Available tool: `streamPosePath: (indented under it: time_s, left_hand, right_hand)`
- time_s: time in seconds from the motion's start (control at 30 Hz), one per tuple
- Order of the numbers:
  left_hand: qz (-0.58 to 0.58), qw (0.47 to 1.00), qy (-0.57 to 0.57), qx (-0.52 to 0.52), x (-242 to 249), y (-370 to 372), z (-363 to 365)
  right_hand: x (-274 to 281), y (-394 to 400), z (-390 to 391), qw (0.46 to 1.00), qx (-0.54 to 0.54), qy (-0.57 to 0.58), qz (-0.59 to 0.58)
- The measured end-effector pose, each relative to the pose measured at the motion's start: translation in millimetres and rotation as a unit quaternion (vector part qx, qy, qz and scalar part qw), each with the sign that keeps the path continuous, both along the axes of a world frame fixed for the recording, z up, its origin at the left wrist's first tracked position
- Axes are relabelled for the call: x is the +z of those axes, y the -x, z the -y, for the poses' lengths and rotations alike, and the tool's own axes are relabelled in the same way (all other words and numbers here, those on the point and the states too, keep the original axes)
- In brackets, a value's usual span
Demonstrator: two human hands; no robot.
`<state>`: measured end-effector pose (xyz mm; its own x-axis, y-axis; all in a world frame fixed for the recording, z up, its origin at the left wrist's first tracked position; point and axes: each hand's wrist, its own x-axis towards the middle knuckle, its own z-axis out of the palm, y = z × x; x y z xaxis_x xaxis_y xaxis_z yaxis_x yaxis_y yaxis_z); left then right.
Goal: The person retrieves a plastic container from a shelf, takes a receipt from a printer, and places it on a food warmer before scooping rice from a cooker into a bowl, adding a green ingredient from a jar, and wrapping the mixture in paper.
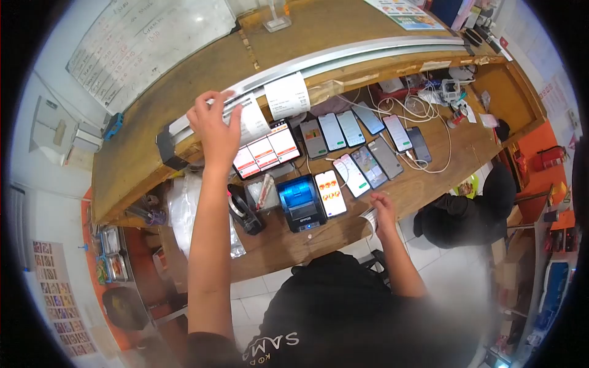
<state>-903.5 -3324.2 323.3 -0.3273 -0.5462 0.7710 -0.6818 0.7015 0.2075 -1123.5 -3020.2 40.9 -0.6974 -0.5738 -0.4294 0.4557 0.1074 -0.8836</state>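
My left hand (215, 126) is raised to the metal rail (343, 58) on the shelf's front edge. Its fingers curl over a printed receipt (252, 122) that hangs from the rail. A second receipt (287, 96) hangs just to the right. Low over the desk's front edge, my right hand (384, 214) has its fingers closed on a curled paper slip (370, 222). Between the hands stand a black receipt printer (300, 208) with a blue window and a tablet (267, 151) with a lit screen. A phone showing orange pictures (331, 194) leans beside the printer.
Several phones (352, 129) lie across the wooden desk, with white charging cables (429, 110) behind them. A black tape dispenser (245, 211) and clear plastic bags (199, 211) are at the left. A black-covered seat or bag (469, 211) stands at the right. A whiteboard (144, 46) hangs behind.
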Motion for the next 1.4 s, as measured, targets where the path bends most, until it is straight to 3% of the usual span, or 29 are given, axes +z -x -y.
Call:
streamPosePath:
  time_s: [0.13, 0.3, 0.43, 0.6, 0.83, 1.0, 1.1, 1.2, 1.27, 1.3, 1.33, 1.4]
  left_hand:
    - [0.058, 0.995, -0.019, -0.081, -13.3, -3.0, 4.8]
    - [0.111, 0.99, 0.078, -0.025, -16.6, 1.2, -4.6]
    - [0.101, 0.994, 0.019, 0.018, -14.4, 9.2, -13.4]
    - [0.093, 0.994, -0.002, -0.058, -11.5, 8.5, -17.9]
    - [0.068, 0.997, -0.043, -0.019, -18.3, 13.9, -21.4]
    - [0.06, 0.996, -0.051, -0.041, -15.4, -13.6, -48.3]
    - [0.058, 0.995, -0.069, -0.03, -35.9, -60.4, -96.0]
    - [0.046, 0.975, -0.219, -0.006, -106.0, -127.1, -167.4]
    - [-0.009, 0.935, -0.353, 0.009, -184.2, -180.0, -229.8]
    - [-0.159, 0.844, -0.513, 0.007, -199.7, -201.8, -271.5]
    - [-0.313, 0.705, -0.636, -0.001, -210.9, -219.4, -314.4]
    - [-0.48, 0.459, -0.747, -0.022, -242.2, -276.3, -393.3]
  right_hand:
    - [-0.4, -7.2, 5.1, 0.999, 0.008, -0.006, 0.046]
    - [-23.4, -5.3, 11.2, 1.0, 0.025, -0.01, -0.01]
    - [-20.7, -8.1, 14.8, 1.0, 0.02, -0.017, -0.012]
    - [-42.6, -11.8, 10.3, 0.998, 0.042, -0.044, -0.028]
    - [-49.3, -28.9, 14.9, 0.994, 0.07, -0.077, -0.031]
    - [-11.8, -51.0, 31.2, 0.99, 0.12, -0.052, -0.05]
    - [6.9, -85.1, 48.2, 0.992, 0.122, -0.02, -0.036]
    - [12.0, -134.8, 61.1, 0.971, 0.217, 0.032, -0.097]
    - [13.6, -187.5, 60.7, 0.943, 0.317, 0.065, -0.079]
    - [17.5, -219.6, 54.9, 0.916, 0.381, 0.085, -0.092]
    - [24.0, -251.9, 45.1, 0.88, 0.45, 0.105, -0.107]
    - [48.0, -321.2, 11.3, 0.811, 0.566, 0.15, -0.009]
